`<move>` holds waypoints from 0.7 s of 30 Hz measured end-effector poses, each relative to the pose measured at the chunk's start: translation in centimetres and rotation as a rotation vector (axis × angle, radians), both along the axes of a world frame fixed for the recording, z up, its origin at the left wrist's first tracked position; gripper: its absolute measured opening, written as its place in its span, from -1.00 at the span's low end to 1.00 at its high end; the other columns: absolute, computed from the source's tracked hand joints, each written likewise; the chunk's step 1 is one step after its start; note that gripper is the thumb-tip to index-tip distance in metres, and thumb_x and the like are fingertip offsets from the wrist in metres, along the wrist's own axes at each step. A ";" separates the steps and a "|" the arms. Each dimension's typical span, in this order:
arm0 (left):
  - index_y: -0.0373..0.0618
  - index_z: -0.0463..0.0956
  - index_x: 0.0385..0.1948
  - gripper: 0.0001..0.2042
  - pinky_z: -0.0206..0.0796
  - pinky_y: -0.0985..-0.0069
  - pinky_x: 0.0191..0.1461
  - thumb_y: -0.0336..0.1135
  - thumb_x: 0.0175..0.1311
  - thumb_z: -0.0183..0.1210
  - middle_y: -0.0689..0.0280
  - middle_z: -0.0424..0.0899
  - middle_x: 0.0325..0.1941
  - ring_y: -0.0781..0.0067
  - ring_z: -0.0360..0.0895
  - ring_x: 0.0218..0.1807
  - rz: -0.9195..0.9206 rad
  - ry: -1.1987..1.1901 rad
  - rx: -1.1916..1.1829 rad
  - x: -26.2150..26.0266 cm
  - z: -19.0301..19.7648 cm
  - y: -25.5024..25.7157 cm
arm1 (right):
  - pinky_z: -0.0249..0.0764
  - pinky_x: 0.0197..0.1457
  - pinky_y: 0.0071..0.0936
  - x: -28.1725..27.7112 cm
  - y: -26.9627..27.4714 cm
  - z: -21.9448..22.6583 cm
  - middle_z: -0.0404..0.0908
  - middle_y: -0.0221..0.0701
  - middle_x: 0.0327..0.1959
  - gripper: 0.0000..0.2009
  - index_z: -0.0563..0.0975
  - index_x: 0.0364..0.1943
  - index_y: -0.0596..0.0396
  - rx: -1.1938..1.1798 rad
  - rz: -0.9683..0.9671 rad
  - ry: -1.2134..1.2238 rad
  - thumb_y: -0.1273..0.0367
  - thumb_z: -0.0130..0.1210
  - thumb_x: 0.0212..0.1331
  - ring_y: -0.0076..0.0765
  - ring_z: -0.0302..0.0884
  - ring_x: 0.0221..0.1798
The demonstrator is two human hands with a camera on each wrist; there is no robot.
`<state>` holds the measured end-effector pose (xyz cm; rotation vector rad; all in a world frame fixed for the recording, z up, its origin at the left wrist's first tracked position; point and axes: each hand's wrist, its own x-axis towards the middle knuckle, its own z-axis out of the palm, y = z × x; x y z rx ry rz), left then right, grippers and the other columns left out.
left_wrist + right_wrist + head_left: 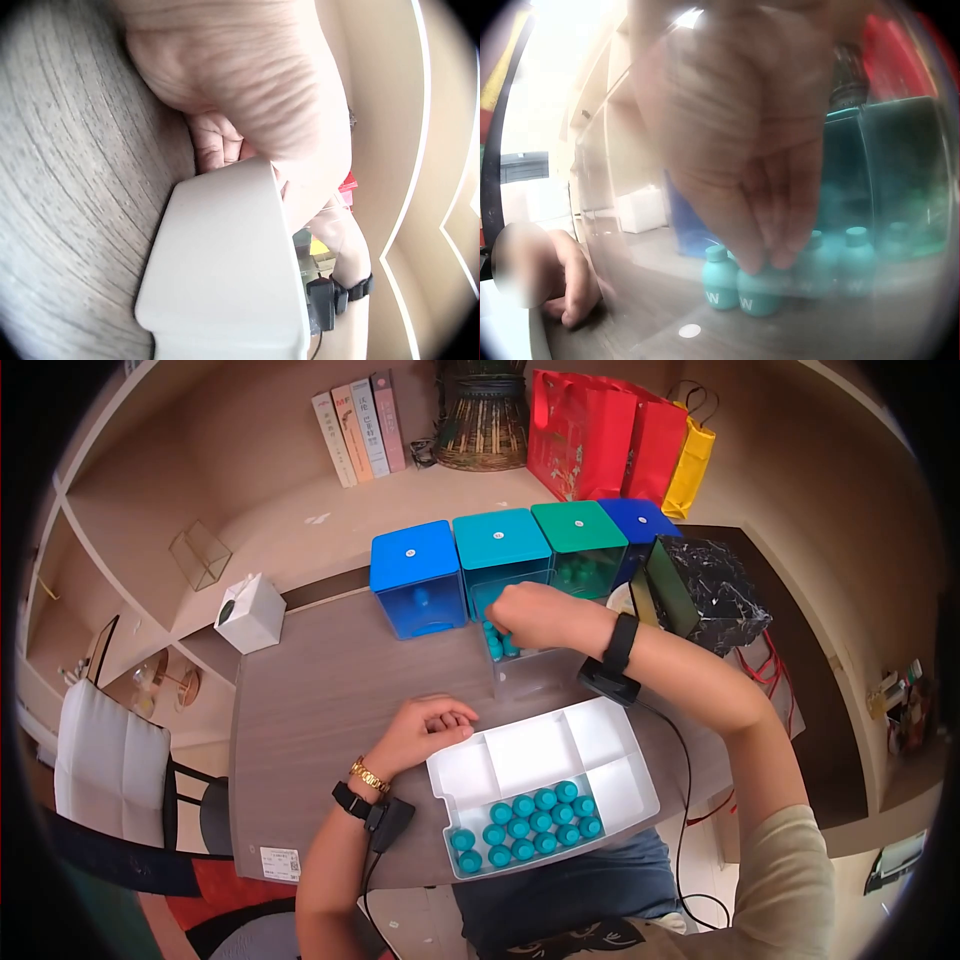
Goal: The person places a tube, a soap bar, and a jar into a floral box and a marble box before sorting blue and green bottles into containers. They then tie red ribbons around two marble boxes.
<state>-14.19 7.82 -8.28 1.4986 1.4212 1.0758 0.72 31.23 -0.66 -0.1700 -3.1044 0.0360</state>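
Note:
My right hand (pixel 545 615) reaches down into a clear plastic drawer (pixel 535 678) pulled out in front of the teal-topped box (pixel 500 536). In the right wrist view its fingertips pinch the top of a small teal bottle (pixel 759 294), hiding the cap. More teal bottles (pixel 857 262) stand beside it. My left hand (pixel 428 730) rests on the table at the left corner of a white compartment tray (pixel 535 750), fingers loosely curled and thumb at the rim. Several teal bottles (pixel 541 821) stand in rows in the tray's near compartment.
Beside the teal-topped box stand a blue box (pixel 415 580), a green box (pixel 580 528) and a dark blue box (pixel 640 520). A black marbled box (pixel 715 595) is at the right, a white tissue box (pixel 252 615) at the left. Red bags (pixel 580 435) and books (pixel 360 430) stand behind.

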 end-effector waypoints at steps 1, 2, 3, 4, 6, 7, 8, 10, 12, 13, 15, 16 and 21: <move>-0.14 0.71 -0.10 -0.79 0.36 0.69 -0.29 -0.27 0.32 0.34 0.43 0.69 -0.31 0.76 0.52 -0.35 0.006 -0.007 -0.004 -0.1 -0.2 0.0 | 0.55 -0.21 -0.06 0.0 0.1 0.0 0.67 -0.10 -0.43 -0.81 0.64 -0.34 0.11 0.010 0.000 -0.008 0.53 0.28 -0.13 0.11 0.68 -0.25; -0.13 0.71 -0.10 -0.79 0.36 0.69 -0.29 -0.26 0.32 0.34 0.44 0.69 -0.32 0.76 0.51 -0.35 0.014 -0.015 -0.009 0.0 -0.4 -0.1 | 0.57 -0.20 -0.06 0.2 0.1 0.2 0.67 -0.08 -0.41 -0.84 0.65 -0.36 0.13 0.024 0.002 0.038 0.53 0.26 -0.11 0.13 0.69 -0.24; -0.13 0.70 -0.09 -0.79 0.34 0.70 -0.29 -0.27 0.33 0.34 0.46 0.68 -0.31 0.78 0.49 -0.35 0.002 -0.005 -0.010 0.0 -0.5 0.0 | 0.59 -0.20 -0.06 0.6 0.0 0.5 0.68 -0.05 -0.40 -0.86 0.65 -0.37 0.14 0.036 0.009 0.080 0.53 0.25 -0.10 0.16 0.70 -0.23; -0.14 0.70 -0.08 -0.79 0.32 0.71 -0.29 -0.28 0.34 0.33 0.48 0.67 -0.30 0.80 0.47 -0.36 -0.001 -0.004 -0.020 0.0 -0.6 0.1 | 0.61 -0.20 -0.05 1.0 -0.3 0.8 0.68 -0.02 -0.39 -0.88 0.66 -0.39 0.16 0.039 0.024 0.113 0.54 0.23 -0.08 0.18 0.70 -0.23; -0.14 0.69 -0.06 -0.78 0.30 0.72 -0.29 -0.28 0.35 0.33 0.51 0.66 -0.31 0.82 0.44 -0.36 0.007 0.000 -0.038 0.0 -0.6 -0.2 | 0.60 -0.21 -0.08 1.7 -1.3 2.6 0.69 -0.08 -0.38 -0.85 0.64 -0.36 0.11 0.067 -0.015 0.161 0.45 0.30 -0.07 0.10 0.71 -0.22; -0.14 0.68 -0.05 -0.78 0.30 0.71 -0.30 -0.28 0.36 0.33 0.52 0.66 -0.32 0.83 0.44 -0.36 0.010 0.008 -0.042 0.1 -0.2 -0.2 | 0.59 -0.22 -0.09 2.2 -2.3 3.7 0.69 -0.12 -0.39 -0.85 0.63 -0.36 0.10 0.036 -0.016 0.237 0.42 0.32 -0.05 0.07 0.70 -0.24; -0.14 0.68 -0.06 -0.77 0.31 0.70 -0.30 -0.27 0.36 0.33 0.51 0.67 -0.32 0.82 0.44 -0.37 0.002 0.001 -0.051 0.1 -0.1 -0.1 | 0.58 -0.24 -0.10 2.7 -3.3 4.9 0.69 -0.17 -0.39 -0.84 0.62 -0.37 0.08 0.003 -0.018 0.314 0.38 0.33 -0.04 0.04 0.69 -0.26; -0.14 0.69 -0.07 -0.77 0.34 0.68 -0.29 -0.26 0.34 0.34 0.47 0.69 -0.33 0.79 0.48 -0.36 0.004 -0.006 -0.047 -0.1 -0.2 -0.1 | 0.56 -0.27 -0.10 4.0 -6.6 6.9 0.68 -0.25 -0.43 -0.86 0.60 -0.39 0.08 -0.106 0.086 0.413 0.37 0.31 0.00 -0.01 0.68 -0.30; -0.14 0.70 -0.10 -0.78 0.41 0.64 -0.25 -0.26 0.31 0.35 0.41 0.71 -0.35 0.72 0.55 -0.32 0.012 -0.002 -0.016 -0.1 -0.4 0.1 | 0.57 -0.29 -0.15 5.4 -10.1 7.1 0.66 -0.30 -0.40 -0.88 0.57 -0.38 0.07 -0.192 0.246 0.321 0.39 0.28 0.02 -0.06 0.68 -0.29; -0.15 0.70 -0.10 -0.78 0.42 0.63 -0.24 -0.26 0.30 0.35 0.40 0.72 -0.34 0.71 0.56 -0.32 0.019 -0.003 -0.010 -0.1 -0.3 0.0 | 0.57 -0.31 -0.18 6.0 -12.0 6.3 0.64 -0.31 -0.38 -0.88 0.56 -0.38 0.07 -0.261 0.351 0.281 0.40 0.26 0.02 -0.08 0.67 -0.29; -0.16 0.71 -0.11 -0.78 0.44 0.63 -0.23 -0.28 0.28 0.35 0.38 0.72 -0.32 0.69 0.57 -0.31 0.019 -0.001 0.010 0.1 -0.1 0.1 | 0.58 -0.33 -0.23 6.5 -15.3 5.2 0.59 -0.32 -0.37 -0.88 0.54 -0.37 0.08 -0.333 0.525 0.137 0.42 0.24 0.01 -0.13 0.67 -0.28; -0.16 0.71 -0.12 -0.78 0.44 0.63 -0.23 -0.28 0.28 0.36 0.38 0.73 -0.31 0.69 0.57 -0.31 0.020 0.002 0.006 0.1 -0.1 0.1 | 0.58 -0.34 -0.26 6.5 -16.6 4.9 0.57 -0.33 -0.37 -0.87 0.54 -0.37 0.10 -0.337 0.596 0.033 0.43 0.23 -0.01 -0.15 0.66 -0.28; -0.16 0.71 -0.13 -0.79 0.44 0.64 -0.22 -0.30 0.27 0.36 0.37 0.73 -0.29 0.69 0.58 -0.30 0.024 0.022 0.004 0.0 0.1 0.1 | 0.60 -0.32 -0.29 5.4 -18.7 1.9 0.56 -0.33 -0.40 -0.87 0.54 -0.39 0.15 -0.256 0.762 0.009 0.45 0.21 -0.03 -0.18 0.66 -0.27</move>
